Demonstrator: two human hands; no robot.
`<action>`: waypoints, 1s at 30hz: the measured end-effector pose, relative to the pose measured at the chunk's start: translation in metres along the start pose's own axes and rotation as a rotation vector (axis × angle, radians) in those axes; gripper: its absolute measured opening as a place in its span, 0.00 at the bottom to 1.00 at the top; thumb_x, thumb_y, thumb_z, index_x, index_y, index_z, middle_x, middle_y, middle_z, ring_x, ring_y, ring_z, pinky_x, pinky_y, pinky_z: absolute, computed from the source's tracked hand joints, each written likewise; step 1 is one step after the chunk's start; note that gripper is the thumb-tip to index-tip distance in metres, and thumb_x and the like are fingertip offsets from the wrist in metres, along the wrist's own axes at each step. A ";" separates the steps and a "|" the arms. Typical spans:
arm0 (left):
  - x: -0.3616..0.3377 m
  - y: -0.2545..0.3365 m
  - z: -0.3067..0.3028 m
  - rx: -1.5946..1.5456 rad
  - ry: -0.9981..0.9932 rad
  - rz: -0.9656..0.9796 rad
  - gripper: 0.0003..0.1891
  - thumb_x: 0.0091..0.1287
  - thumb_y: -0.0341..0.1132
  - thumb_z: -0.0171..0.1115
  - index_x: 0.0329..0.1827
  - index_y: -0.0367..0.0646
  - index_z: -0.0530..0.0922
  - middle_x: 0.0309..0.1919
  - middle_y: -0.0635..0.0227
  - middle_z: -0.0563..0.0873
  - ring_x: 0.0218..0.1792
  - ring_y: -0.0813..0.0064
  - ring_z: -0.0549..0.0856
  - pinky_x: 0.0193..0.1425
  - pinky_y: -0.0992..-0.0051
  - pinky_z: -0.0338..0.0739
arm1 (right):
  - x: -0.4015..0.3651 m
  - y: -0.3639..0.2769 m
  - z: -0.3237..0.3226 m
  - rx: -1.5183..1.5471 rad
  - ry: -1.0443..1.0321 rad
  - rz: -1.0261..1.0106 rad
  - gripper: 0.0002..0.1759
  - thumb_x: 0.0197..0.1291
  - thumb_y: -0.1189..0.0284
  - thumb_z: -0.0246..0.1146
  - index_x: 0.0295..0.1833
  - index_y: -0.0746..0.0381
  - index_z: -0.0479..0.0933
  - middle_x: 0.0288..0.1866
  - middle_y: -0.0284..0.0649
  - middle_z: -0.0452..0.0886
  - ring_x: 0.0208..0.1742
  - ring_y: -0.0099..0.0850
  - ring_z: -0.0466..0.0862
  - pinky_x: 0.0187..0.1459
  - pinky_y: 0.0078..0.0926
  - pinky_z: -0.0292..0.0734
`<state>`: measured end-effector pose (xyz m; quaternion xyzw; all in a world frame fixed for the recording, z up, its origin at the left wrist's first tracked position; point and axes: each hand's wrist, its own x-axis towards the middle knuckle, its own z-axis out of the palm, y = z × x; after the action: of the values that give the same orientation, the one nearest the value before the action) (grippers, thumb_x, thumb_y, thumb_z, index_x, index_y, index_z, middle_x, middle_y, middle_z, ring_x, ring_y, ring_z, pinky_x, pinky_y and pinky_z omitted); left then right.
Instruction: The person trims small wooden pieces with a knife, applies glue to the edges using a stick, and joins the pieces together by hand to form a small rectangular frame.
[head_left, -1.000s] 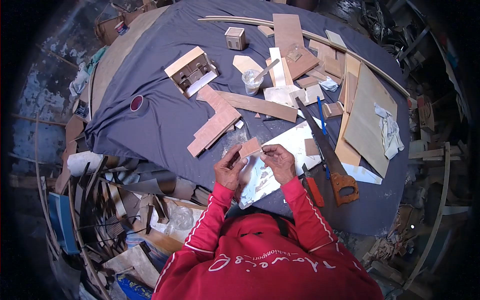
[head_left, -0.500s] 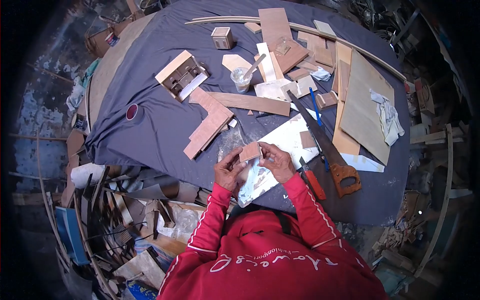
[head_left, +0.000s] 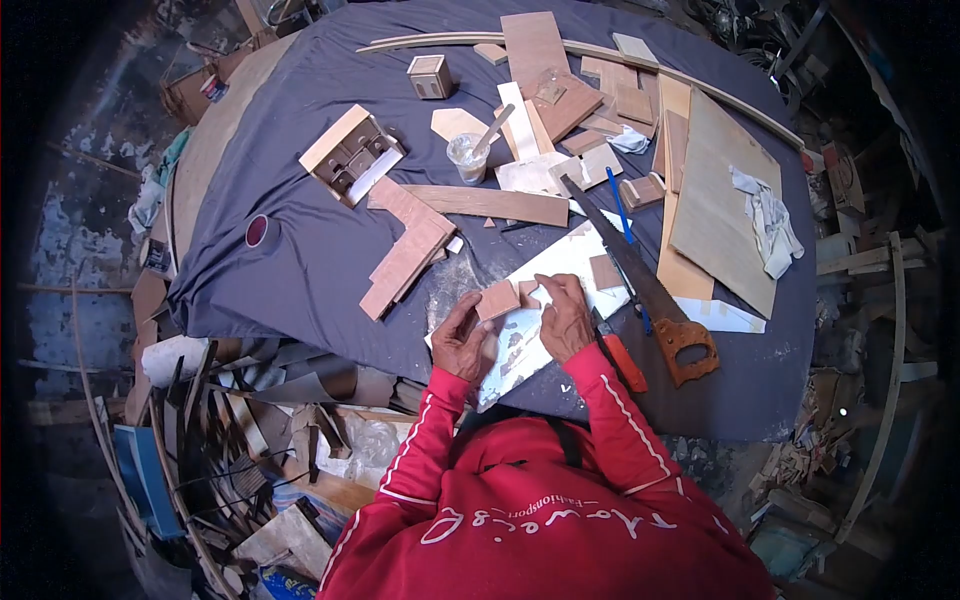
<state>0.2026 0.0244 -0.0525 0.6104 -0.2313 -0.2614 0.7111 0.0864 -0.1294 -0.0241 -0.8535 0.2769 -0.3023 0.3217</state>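
Observation:
My left hand (head_left: 462, 340) grips a small reddish-brown wooden block (head_left: 498, 300) by its left side, above a white, stained board (head_left: 520, 345). My right hand (head_left: 567, 318) is just right of the block, fingers bent, with a small brown piece (head_left: 529, 293) near its fingertips. Whether the fingertips hold that piece is too small to tell. Behind my right hand a square brown piece (head_left: 605, 272) lies on the white board. A red-handled tool (head_left: 624, 364) rests right of my right wrist, beside a wooden-handled saw (head_left: 688, 350).
An L-shaped plywood piece (head_left: 412, 245), a small cabinet-like wooden box (head_left: 352, 155), a plastic cup with a stick (head_left: 467, 157) and a small box (head_left: 430, 77) stand or lie farther back. Large plywood (head_left: 725, 200) is at the right.
My right hand has come away from the block's right side and moved slightly right. A small brown piece now shows between block and hand. The view has shifted slightly.

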 end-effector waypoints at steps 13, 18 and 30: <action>-0.001 0.007 0.008 0.905 -0.126 0.262 0.42 0.54 0.25 0.64 0.75 0.38 0.58 0.69 0.44 0.67 0.72 0.45 0.64 0.75 0.60 0.61 | -0.008 -0.017 -0.001 0.273 -0.090 0.269 0.09 0.59 0.74 0.64 0.44 0.65 0.81 0.39 0.41 0.82 0.36 0.31 0.82 0.32 0.28 0.77; 0.003 0.051 0.024 0.622 -0.190 0.195 0.29 0.58 0.29 0.65 0.65 0.38 0.70 0.55 0.49 0.78 0.52 0.53 0.82 0.55 0.65 0.76 | -0.012 -0.017 -0.012 0.389 -0.147 0.171 0.12 0.61 0.74 0.66 0.49 0.67 0.80 0.40 0.43 0.81 0.34 0.31 0.81 0.35 0.25 0.76; -0.004 0.037 0.022 0.855 -0.237 0.358 0.12 0.54 0.25 0.66 0.43 0.40 0.81 0.32 0.59 0.81 0.34 0.56 0.82 0.37 0.63 0.77 | -0.068 -0.005 -0.048 -0.053 -0.035 0.051 0.19 0.57 0.77 0.62 0.56 0.63 0.78 0.50 0.44 0.79 0.51 0.44 0.78 0.52 0.39 0.74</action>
<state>0.1889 0.0153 -0.0122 0.7648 -0.4989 -0.0840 0.3988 0.0092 -0.0991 -0.0136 -0.8595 0.3007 -0.2719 0.3112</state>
